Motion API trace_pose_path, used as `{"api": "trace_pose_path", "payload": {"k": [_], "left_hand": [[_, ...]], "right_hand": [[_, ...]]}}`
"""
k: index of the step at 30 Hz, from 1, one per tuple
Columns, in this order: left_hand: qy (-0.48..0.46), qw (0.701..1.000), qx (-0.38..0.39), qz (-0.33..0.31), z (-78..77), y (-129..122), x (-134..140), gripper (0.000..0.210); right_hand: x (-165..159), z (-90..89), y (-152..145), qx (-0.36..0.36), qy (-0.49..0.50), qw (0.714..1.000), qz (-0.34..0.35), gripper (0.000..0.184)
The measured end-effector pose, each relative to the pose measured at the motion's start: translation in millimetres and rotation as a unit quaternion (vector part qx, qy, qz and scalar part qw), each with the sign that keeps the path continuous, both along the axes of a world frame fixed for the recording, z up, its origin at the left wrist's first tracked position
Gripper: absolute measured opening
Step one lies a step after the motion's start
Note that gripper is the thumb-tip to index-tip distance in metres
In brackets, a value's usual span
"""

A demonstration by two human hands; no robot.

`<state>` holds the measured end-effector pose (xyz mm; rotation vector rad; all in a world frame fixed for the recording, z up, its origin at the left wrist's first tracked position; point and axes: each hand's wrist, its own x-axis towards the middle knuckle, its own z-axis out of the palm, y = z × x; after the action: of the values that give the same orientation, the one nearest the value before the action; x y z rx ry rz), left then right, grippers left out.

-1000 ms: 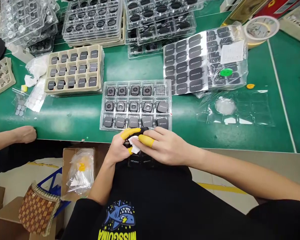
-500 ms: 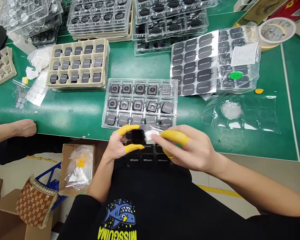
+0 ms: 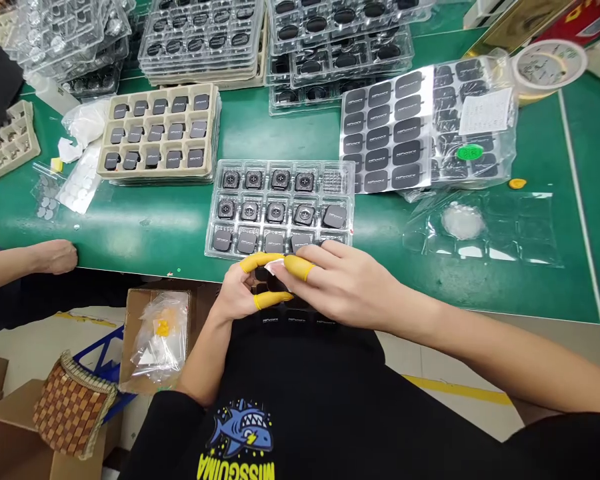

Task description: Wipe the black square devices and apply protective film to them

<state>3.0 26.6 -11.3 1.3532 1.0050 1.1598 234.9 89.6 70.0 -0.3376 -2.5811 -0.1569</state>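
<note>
My left hand [image 3: 236, 293], with yellow finger cots on two fingers, grips a black square watch body [image 3: 275, 284] by its edges. My right hand [image 3: 347, 283], also wearing a yellow finger cot, pinches a folded white cloth [image 3: 275, 267] against the watch's dark face. Most of the watch is hidden behind the right fingers. Just beyond both hands lies a clear plastic tray [image 3: 337, 179] with several watch bodies, some showing round backs, others covered by grey labelled films. Below my hands, a dark sheet of printed films [image 3: 296, 319] is partly visible against my lap.
A beige tray [image 3: 159, 121] of small dark pieces stands back left, with stacked clear trays [image 3: 205, 50] behind. Film sheets [image 3: 385, 133], a tape roll [image 3: 550, 67] and a clear empty blister [image 3: 505, 230] lie right. Another person's hand [image 3: 55, 257] rests at the left edge.
My right hand has moved left, bringing the white cloth from beside the watch onto its face. My left hand keeps its hold; the view has shifted slightly.
</note>
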Motion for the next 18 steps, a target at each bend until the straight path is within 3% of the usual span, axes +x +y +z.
{"api": "trace_pose_path", "payload": {"k": [4,7,13,18], "left_hand": [[-0.015,0.998,-0.054,0.008,2.7,-0.9,-2.3,0.067],[-0.021,0.999,-0.049,0.005,5.4,-0.5,-3.8,0.067],[0.046,0.999,0.003,-0.019,4.6,2.1,-6.4,0.069],[0.045,0.999,-0.008,-0.007,-3.0,0.6,-4.8,0.071]], "right_hand": [[15.8,-1.2,4.6,-0.020,0.014,1.000,-0.016,0.024],[20.7,-0.4,2.3,-0.040,0.043,0.998,-0.019,0.026],[-1.8,2.7,-6.2,-0.041,0.011,0.998,0.049,0.024],[-12.4,-1.1,1.4,0.000,0.008,1.000,0.021,0.029]]}}
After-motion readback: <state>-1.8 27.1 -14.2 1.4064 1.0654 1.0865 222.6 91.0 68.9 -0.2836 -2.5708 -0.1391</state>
